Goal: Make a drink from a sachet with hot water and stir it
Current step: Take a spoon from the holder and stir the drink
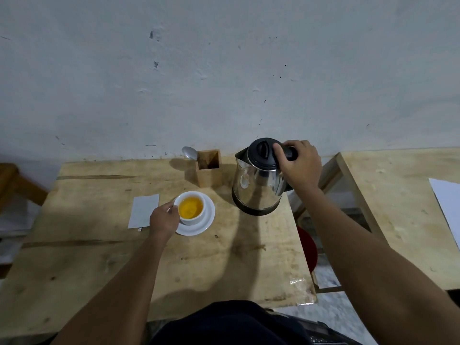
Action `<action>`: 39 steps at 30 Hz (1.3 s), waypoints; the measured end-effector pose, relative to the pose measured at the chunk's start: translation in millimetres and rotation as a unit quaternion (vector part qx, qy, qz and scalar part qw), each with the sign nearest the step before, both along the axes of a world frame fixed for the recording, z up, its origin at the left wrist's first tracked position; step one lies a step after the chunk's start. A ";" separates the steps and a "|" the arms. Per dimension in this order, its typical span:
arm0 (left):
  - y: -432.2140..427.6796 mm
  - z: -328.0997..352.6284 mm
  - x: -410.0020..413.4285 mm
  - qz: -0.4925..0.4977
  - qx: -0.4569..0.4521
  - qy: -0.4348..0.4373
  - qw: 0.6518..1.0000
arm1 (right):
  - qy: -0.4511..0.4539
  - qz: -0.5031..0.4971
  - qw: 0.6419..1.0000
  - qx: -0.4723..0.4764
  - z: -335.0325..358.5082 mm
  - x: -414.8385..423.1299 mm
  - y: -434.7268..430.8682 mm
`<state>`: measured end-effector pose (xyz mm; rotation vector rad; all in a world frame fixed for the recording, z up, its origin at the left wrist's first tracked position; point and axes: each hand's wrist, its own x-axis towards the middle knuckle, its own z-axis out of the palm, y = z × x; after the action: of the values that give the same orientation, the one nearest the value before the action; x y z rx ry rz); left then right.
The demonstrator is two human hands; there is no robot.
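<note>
A white cup [193, 219] holding orange-yellow liquid stands on a white saucer [207, 221] near the middle of the wooden table [99, 257]. My left hand [164, 217] grips the cup's left side at its handle. To the right, a steel kettle [257, 185] with a black lid stands upright on the table. My right hand [300, 165] is closed around its black handle. A silvery sachet [143, 210] lies flat left of the cup. A spoon [189, 153] leans out of a wooden holder [209, 168] at the back.
A grey wall rises right behind the table. A second wooden table [398, 207] with a white sheet [448, 205] stands to the right across a gap. A red stool [307, 247] sits in that gap. Brown wooden furniture [15, 185] shows at the far left.
</note>
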<state>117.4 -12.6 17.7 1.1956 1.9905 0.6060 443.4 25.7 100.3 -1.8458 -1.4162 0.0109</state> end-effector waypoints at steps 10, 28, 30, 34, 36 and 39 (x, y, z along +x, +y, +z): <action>-0.2 0.8 -2.7 -0.003 -0.002 -0.017 1.000 | -0.017 0.008 1.000 -0.011 24.2 -25.2 -5.1; 8.6 -1.2 -24.2 -0.034 -0.033 -0.087 0.995 | 0.010 0.232 0.918 -0.322 -33.7 -184.4 91.6; 9.2 -3.6 -24.5 -0.041 -0.033 -0.083 0.995 | -0.007 0.221 0.915 -0.336 -41.2 -187.6 100.3; 9.3 -6.7 -26.3 -0.057 -0.028 -0.074 0.995 | -0.042 0.185 0.924 -0.332 -55.2 -192.9 110.1; 9.5 -7.0 -26.9 -0.061 -0.028 -0.074 0.995 | -0.048 0.173 0.934 -0.308 -60.3 -194.1 111.2; 9.8 -6.9 -27.1 -0.053 -0.031 -0.083 0.995 | -0.040 0.174 0.942 -0.284 -61.3 -193.0 108.6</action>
<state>90.3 -2.9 10.8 1.1659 1.7832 0.5682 250.4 134.4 38.9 -2.0235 -1.9242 0.5841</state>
